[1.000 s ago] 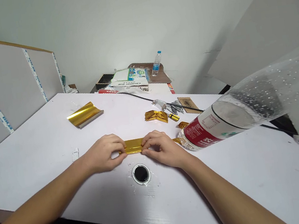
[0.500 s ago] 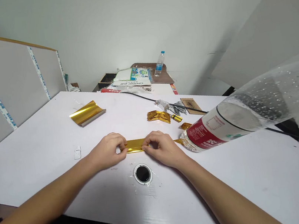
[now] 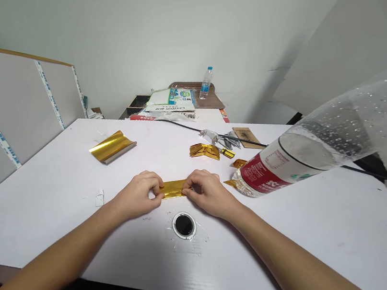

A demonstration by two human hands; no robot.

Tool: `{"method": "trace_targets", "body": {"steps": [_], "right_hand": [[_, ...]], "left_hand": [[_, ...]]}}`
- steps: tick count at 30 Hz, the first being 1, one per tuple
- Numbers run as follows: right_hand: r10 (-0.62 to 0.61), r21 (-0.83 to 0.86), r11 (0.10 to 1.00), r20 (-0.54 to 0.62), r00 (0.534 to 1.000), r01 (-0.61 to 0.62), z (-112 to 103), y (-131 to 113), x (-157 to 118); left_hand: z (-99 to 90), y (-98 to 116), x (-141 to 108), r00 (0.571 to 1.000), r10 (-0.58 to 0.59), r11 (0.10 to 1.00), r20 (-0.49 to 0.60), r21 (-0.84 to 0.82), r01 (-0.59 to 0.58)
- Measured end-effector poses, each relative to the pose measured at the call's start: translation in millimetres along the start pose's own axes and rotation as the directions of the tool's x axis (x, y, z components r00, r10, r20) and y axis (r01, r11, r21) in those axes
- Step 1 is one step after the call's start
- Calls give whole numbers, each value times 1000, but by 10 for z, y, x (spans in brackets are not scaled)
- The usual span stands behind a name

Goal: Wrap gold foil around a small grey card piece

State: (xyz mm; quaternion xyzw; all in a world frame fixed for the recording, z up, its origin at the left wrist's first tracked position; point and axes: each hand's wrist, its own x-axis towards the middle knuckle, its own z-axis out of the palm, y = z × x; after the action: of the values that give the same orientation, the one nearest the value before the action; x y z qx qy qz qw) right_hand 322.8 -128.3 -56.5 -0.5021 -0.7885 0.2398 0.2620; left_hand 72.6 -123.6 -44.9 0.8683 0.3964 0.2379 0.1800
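Observation:
A narrow strip of gold foil paper [image 3: 173, 189] lies crosswise on the white table between my hands. My left hand [image 3: 144, 193] pinches its left end between thumb and fingers. At the other end, my right hand [image 3: 205, 190] closes thumb and fingers on the strip and hides that end. Just below the strip is a round hole with a white rim [image 3: 184, 225]. To the right of my right hand, a clear bottle with a red label [image 3: 265, 170] lies tilted, and a pointed bit of gold foil [image 3: 231, 184] sticks out beside its base.
A curled gold foil sheet [image 3: 113, 147] lies at the back left. Right of centre are a stack of folded gold pieces [image 3: 204, 151], a yellow-and-black cutter [image 3: 227, 153] and a brown card [image 3: 248, 137]. A black cable [image 3: 183, 126] crosses the back. White scraps [image 3: 99, 198] lie on the left.
Both hands keep their hold on the gold strip with hardly any movement. The whole view has shifted very slightly.

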Motion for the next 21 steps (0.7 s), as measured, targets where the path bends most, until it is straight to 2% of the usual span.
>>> {"method": "trace_targets", "body": {"steps": [5,8,10,12,15,17,21], "right_hand": [[-2,-18,1000,25,1000,2,-18,-20,-13],[-66,-35,997,43,997,67,-23,-3,-26],[-161,-74,984,58,985,165,-16,15,-32],[-297,-110,946,96,950,306,-6,22,-40],[-431,-152,878,158,888,453,-18,-9,-62],[-437,-189,864,183,881,467,-63,-48,-84],[-351,-234,891,191,917,390,-219,-66,-111]], "left_hand": [[-55,22,-11,999,9,1000,38,19,-9],[-92,24,-22,992,93,994,85,46,-97],[-109,32,-32,974,188,976,124,92,-200],[-120,64,-41,954,252,946,162,166,-278],[-139,139,-46,942,264,913,205,261,-313],[-157,164,-48,940,262,908,217,276,-316],[-189,68,-63,939,279,928,202,195,-317]]}}
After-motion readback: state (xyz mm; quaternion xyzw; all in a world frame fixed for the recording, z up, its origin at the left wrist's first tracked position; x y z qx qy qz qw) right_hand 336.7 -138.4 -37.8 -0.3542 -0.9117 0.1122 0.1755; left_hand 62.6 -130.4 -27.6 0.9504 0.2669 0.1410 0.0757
